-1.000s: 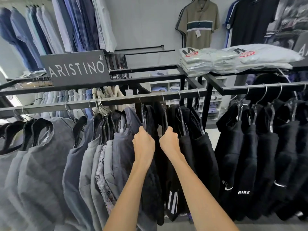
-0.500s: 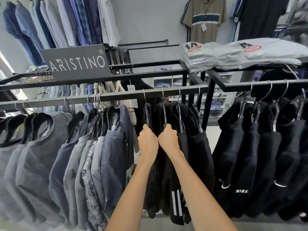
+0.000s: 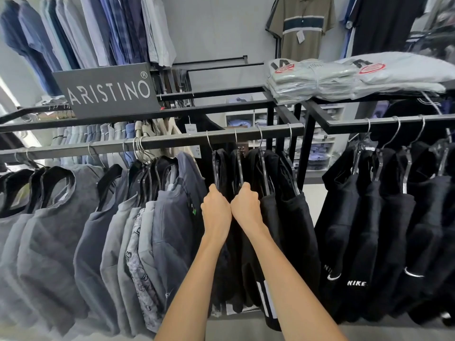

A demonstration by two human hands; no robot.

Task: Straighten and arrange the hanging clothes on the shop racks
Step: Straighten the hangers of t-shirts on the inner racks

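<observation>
A metal rail point(image 3: 172, 141) carries grey and blue tops point(image 3: 170, 217) on its left part and black garments point(image 3: 293, 217) on hangers at its right end. My left hand point(image 3: 216, 210) grips the top of one black garment on its hanger. Right beside it, touching, my right hand point(image 3: 246, 205) grips the neighbouring black garment point(image 3: 248, 163). Both fists are curled over the cloth just below the hanger hooks. A gap lies between the grey tops and the black group.
A second rail point(image 3: 394, 120) to the right holds black Nike garments point(image 3: 357, 242). Folded packed shirts point(image 3: 320, 80) lie on the rack top. An ARISTINO sign point(image 3: 108, 91) stands at the back left, with shirts hanging on the wall above.
My left hand has slid its black garment to the right, away from the grey tops, until both hands touch. The view has shifted slightly.
</observation>
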